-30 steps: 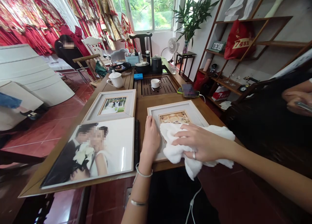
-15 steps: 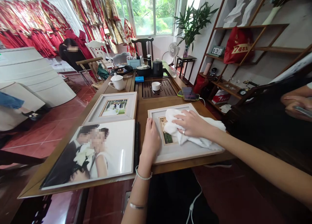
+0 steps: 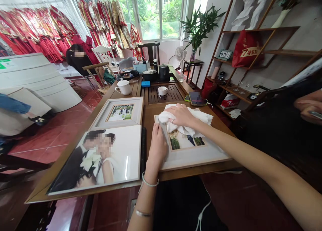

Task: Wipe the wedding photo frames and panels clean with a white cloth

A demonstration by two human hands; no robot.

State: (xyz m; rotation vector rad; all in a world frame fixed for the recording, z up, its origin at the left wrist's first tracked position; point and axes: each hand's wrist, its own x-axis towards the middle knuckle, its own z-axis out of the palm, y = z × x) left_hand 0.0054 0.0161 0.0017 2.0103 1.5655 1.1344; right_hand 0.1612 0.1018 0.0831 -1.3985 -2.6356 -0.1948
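A light wooden picture frame [image 3: 196, 159] with a photo inside lies flat at the table's near right. My left hand [image 3: 158, 145] grips its left edge, fingers closed over the rim. With my right hand [image 3: 181, 114] I press a white cloth [image 3: 201, 117] onto the upper left part of the frame, fingers bent around the cloth. The cloth covers the top of the photo. Left of my left hand lies a large photo print of a couple [image 3: 118, 157], and behind it a second picture frame [image 3: 98, 118] holding a small photo.
A white lidded mug [image 3: 123, 87], a white cup [image 3: 162, 90] on a slatted tea tray [image 3: 173, 96] and a phone with a cable [image 3: 197, 98] stand farther back on the wooden table [image 3: 148, 112]. At right, another person's hand [image 3: 310, 105] holds a phone.
My right hand has slid the cloth left and away from me, toward the frame's far left corner, uncovering more of the photo. My left hand stays on the left edge. The view has shifted slightly.
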